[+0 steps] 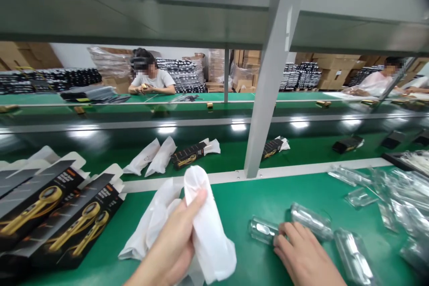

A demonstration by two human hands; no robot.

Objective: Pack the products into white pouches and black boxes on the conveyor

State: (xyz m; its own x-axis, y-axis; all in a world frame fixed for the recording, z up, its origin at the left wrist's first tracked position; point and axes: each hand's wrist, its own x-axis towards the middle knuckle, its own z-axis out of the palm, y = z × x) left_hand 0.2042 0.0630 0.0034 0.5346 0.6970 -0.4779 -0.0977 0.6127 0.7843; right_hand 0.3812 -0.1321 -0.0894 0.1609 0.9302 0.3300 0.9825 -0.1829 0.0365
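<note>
My left hand [179,232] is closed around a white pouch [209,228], thumb pressed on its upper part. The pouch stands tilted above the green table, and its contents are hidden. More white pouches [152,223] lie under and to the left of this hand. With fingers curled, my right hand [301,250] grips the near right end of a clear plastic case [263,230] on the table. A second clear case [311,221] lies just beyond the fingers, and another clear case [355,257] is to their right.
Black printed boxes [80,219] with open flaps are stacked at left. Loose clear plastic shells [402,205] pile up at right. A grey post [268,80] rises ahead beside a belt [231,156] carrying boxes and pouches. Co-workers [154,76] sit across the line.
</note>
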